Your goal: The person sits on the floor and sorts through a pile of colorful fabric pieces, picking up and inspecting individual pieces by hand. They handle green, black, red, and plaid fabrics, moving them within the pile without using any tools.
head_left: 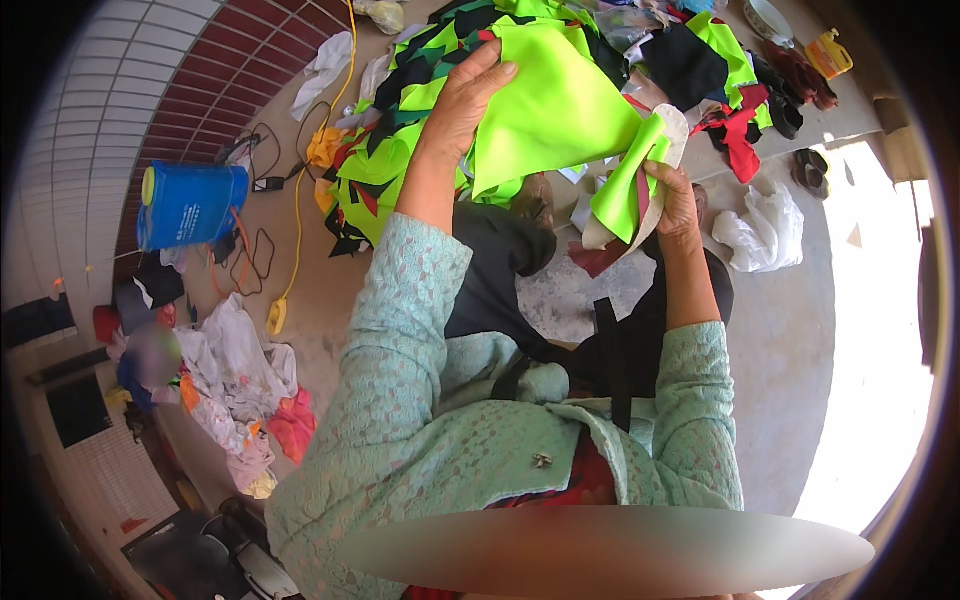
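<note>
My left hand [466, 98] grips the upper left edge of a bright lime-green fabric piece [555, 105], thumb on top, and holds it up over a heap of scraps. Closed lower on the right, my right hand [675, 200] pinches a folded bundle of fabric scraps [640, 180]: lime green, off-white and dark red layers. The green piece reaches across to this bundle; whether the two are joined I cannot tell. Beyond and beneath both hands spreads a large pile of fabric scraps [400, 165] in lime, black, dark green and red.
A blue container [195, 207] stands by the tiled wall at left, near a yellow cord with a power strip [277, 316]. Crumpled cloths [240, 350] lie lower left. A white plastic bag [762, 230], dark shoes [810, 172], a yellow jug [829, 54] and a white bowl [768, 22] are at right.
</note>
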A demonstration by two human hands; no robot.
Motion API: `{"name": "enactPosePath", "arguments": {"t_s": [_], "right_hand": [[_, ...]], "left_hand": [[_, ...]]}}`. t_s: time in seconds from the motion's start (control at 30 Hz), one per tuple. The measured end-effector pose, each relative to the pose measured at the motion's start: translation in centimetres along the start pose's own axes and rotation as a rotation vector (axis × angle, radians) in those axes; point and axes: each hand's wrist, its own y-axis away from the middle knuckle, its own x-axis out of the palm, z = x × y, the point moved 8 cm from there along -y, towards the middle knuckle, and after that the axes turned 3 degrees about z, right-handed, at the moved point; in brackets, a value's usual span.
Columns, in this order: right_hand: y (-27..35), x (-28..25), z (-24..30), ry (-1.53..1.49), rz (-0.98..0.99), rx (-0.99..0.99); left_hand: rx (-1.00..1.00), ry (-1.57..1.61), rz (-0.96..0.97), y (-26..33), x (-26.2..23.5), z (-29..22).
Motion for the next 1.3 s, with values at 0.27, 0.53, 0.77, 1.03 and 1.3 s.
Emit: {"name": "enactPosePath", "arguments": {"t_s": [0.27,0.53,0.77,1.03,1.3], "right_hand": [[0.3,-0.2,0.4,-0.059,0.059,0.033],[1.1,-0.2,0.9,-0.146,0.113,0.037],[1.4,-0.4,1.1,-0.194,0.198,0.075],[1.5,-0.5,1.3,-0.171,0.179,0.080],[1.2,-0.9,1.0,-0.149,0.035,0.080]], "left_hand": [[-0.029,-0.073,-0.012,0.0,-0.9,0.2],[-0.018,-0.182,-0.025,0.3,-0.7,0.1],[-0.003,-0.190,-0.021,-0.4,-2.1,1.3],[-0.050,-0.093,0.043,-0.3,-0.6,0.9],[-0.014,-0.146,0.009,-0.4,-1.4,1.1]]}}
